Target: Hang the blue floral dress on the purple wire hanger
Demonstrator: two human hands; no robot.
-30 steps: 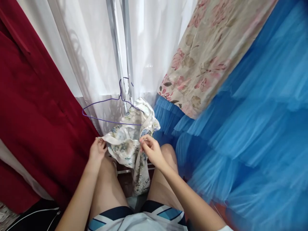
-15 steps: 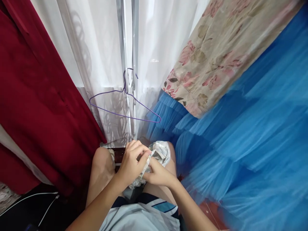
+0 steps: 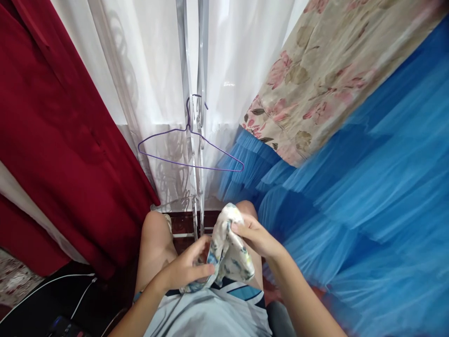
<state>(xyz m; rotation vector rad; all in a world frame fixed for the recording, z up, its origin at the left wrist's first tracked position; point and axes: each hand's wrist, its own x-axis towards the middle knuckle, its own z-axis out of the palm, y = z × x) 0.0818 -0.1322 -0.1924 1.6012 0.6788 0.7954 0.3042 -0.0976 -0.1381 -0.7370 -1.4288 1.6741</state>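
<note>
A thin whitish cloth with blue and yellow flower patterns (image 3: 224, 252) is bunched up above my lap; I cannot tell what garment it is. My left hand (image 3: 191, 267) grips its lower left part between thumb and fingers. Higher up on the other side, my right hand (image 3: 252, 234) pinches the fabric near its top fold, thumb in front and the fingers partly hidden. Beyond the cloth, a purple wire hanger (image 3: 191, 166) hangs unloaded from a white metal frame (image 3: 196, 75), apart from both hands.
Dark red fabric (image 3: 66, 140) hangs at left. On the right hang a floral beige cloth (image 3: 315, 79) and ruffled blue tulle (image 3: 336, 224). White curtains (image 3: 150, 70) cover the back. White cables (image 3: 45, 279) and a dark phone-like object (image 3: 65, 326) lie at lower left.
My hands have moved apart, the right one going up and rightward. The cloth, earlier mostly covered by my hands, is now raised and spread between them.
</note>
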